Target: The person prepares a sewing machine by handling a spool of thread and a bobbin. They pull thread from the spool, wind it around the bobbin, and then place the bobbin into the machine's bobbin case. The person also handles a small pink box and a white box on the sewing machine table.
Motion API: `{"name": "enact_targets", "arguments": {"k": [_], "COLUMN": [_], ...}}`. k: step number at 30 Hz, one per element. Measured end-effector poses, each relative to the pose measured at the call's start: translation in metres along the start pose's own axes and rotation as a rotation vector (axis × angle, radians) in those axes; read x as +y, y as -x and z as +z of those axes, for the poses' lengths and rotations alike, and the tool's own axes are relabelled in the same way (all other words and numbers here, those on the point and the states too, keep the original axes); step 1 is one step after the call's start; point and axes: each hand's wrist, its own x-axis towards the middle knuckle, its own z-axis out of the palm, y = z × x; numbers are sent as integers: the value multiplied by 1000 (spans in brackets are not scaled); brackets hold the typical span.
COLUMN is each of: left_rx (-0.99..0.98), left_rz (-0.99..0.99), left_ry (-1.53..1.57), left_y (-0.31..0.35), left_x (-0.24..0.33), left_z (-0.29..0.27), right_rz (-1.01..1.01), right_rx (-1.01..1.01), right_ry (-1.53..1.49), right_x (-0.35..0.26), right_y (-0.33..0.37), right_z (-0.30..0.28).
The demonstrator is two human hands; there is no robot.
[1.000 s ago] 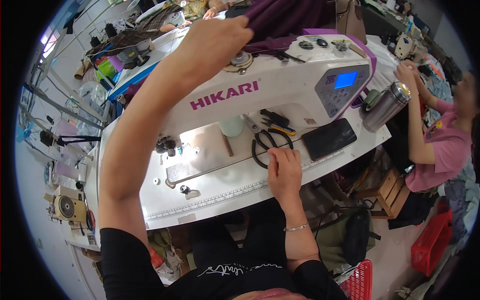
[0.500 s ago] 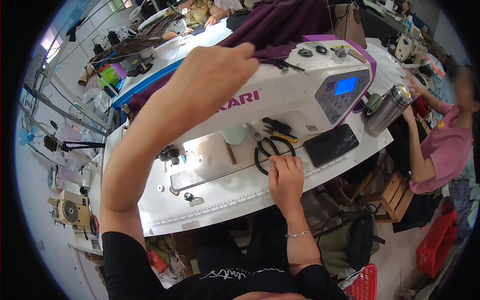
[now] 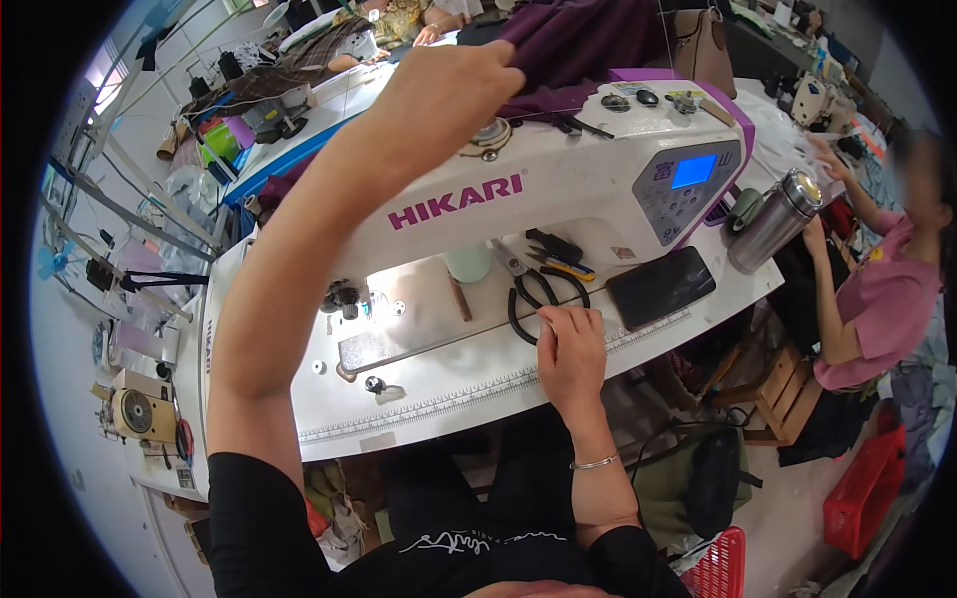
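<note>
My left hand (image 3: pixel 444 95) is raised above the white sewing machine (image 3: pixel 558 184), its forearm crossing in front of the machine head. Its fingers are closed together; whatever they pinch is too small to make out. My right hand (image 3: pixel 573 354) rests at the table's front edge beside the black handles of the scissors (image 3: pixel 535 289), fingers curled under, what is in them hidden. Yellow-and-blue snips (image 3: pixel 566 267) and a black-handled tool (image 3: pixel 554 245) lie behind the scissors. On the left of the tabletop are a small white bobbin (image 3: pixel 319 367) and a metal bobbin case (image 3: pixel 375 385).
A black phone (image 3: pixel 660 287) and a steel flask (image 3: pixel 778 221) stand to the right. A measuring tape (image 3: pixel 449 407) runs along the front edge. Purple cloth (image 3: pixel 588 50) lies behind the machine. At right a co-worker in a pink shirt (image 3: pixel 882 314) sits near a wooden stool (image 3: pixel 783 394).
My left hand has risen slightly, uncovering a round metal part on the machine top and more of its front. My right hand stays by the scissors.
</note>
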Motion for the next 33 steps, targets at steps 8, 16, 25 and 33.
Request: {"name": "enact_targets", "arguments": {"k": [8,16,25,33], "left_rx": [21,-1,-52,-37], "left_rz": [2,16,-22,-13], "left_ry": [21,36,-42,-48], "left_y": [-1,14,13,7], "left_x": [23,24,14,1], "left_z": [-9,-14,-14,-4], "right_rz": [10,30,11,27], "right_rx": [-7,13,4,-23], "right_ry": [65,66,62,26], "right_x": [2,5,4,3], "right_y": [-1,-1,-1,2], "right_z": [0,0,-1,2]}}
